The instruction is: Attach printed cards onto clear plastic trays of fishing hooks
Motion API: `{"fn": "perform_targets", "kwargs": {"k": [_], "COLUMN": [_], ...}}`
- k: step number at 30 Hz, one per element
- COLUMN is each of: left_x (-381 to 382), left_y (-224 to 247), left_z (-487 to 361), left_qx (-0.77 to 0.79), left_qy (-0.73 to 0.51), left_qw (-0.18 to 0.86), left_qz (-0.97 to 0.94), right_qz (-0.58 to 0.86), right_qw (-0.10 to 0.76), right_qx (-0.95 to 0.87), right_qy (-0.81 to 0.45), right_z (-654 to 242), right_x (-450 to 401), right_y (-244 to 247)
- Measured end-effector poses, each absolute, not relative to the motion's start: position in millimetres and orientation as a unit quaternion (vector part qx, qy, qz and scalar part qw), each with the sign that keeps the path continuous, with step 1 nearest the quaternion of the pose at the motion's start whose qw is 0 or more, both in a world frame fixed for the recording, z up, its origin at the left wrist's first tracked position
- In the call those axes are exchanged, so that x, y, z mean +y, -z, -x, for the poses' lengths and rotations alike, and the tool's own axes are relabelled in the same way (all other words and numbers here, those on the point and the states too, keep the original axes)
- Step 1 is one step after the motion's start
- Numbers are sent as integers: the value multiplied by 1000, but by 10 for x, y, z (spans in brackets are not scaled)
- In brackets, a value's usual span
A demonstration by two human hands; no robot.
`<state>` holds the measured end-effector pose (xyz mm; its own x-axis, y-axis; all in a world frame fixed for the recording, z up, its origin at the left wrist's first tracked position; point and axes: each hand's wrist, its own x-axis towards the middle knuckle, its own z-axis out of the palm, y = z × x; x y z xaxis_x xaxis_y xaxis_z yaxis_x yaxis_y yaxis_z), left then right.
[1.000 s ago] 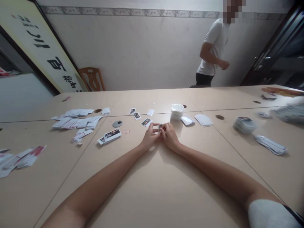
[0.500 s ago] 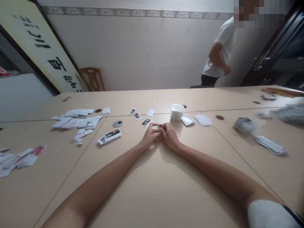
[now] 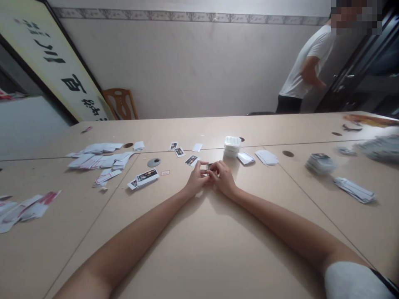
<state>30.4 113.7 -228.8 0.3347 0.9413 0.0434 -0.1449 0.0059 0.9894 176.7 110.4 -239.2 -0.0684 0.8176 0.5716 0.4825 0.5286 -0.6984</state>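
A: In the head view, how do the hands stand?

B: They meet near the middle of the table [image 3: 199, 249]; the left hand [image 3: 196, 180] has thumb and index finger slightly parted, their tips on a small dark-topped item [image 3: 209, 166]; the right hand [image 3: 225, 178] has its fingers curled in close on the item's other side; how far its thumb closes cannot be told.

A: And the item itself?

B: It sits between the two sets of fingertips, mostly covered; whether it touches the table cannot be made out.

A: What lies about it?

B: A printed card [image 3: 192, 160] lies just beyond the left hand; a stack of clear boxes [image 3: 232, 146] stands beyond the right hand; some white cards [image 3: 267, 157] lie farther right; a pile of printed cards [image 3: 147, 177] lies off to the left; a person in a white shirt [image 3: 311, 62] is across the table.

A: Which step is in hand?

B: It looks like close fingertip work on the item; the next move seems to call for a steady left pinch and light right-hand pressure.
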Motion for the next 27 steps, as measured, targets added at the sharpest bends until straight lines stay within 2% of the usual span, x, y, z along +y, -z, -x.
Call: {"fn": "perform_targets", "kwargs": {"k": [27], "left_x": [1123], "left_y": [2266], "left_z": [-293], "left_qx": [359], "left_qy": [-453], "left_qw": [612], "left_qz": [-540], "right_qz": [463], "right_qw": [519], "right_qx": [-694], "right_qy": [-185], "right_z": [-1771], "right_x": [1121], "right_y": [2374]}}
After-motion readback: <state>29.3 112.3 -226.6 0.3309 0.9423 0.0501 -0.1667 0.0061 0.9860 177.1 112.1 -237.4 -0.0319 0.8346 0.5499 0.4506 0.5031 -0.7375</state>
